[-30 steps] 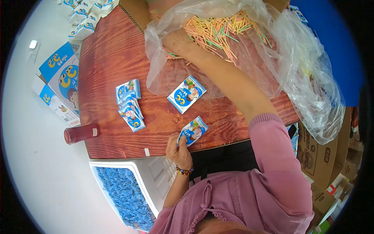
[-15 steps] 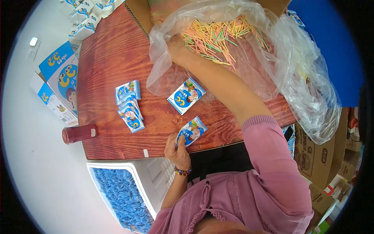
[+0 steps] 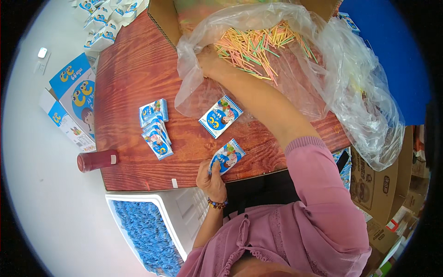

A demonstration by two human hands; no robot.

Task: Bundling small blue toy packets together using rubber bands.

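My left hand (image 3: 212, 180), at the table's near edge, is closed on the lower left end of a blue and white candy packet (image 3: 226, 157). My right arm stretches far over the table to the opening of a clear plastic bag (image 3: 190, 92). There my right hand (image 3: 210, 62) is beside a heap of thin pastel candy sticks (image 3: 251, 44), its fingers hidden by the film and too unclear to read. A single matching packet (image 3: 220, 117) lies flat between my hands. Left of it, several more packets (image 3: 157, 134) overlap in a row.
A cardboard box (image 3: 164, 21) stands at the far side behind the bag. A dark red bottle (image 3: 98, 160) lies at the table's left edge, near a printed carton (image 3: 74, 99). Below the near edge sits a white crate (image 3: 159, 198) full of blue packets. White packets (image 3: 101, 37) pile up far left.
The view has shifted slightly, so things on the left appear a little farther right. Both hands stay nearly in place, and the left still holds its packet.
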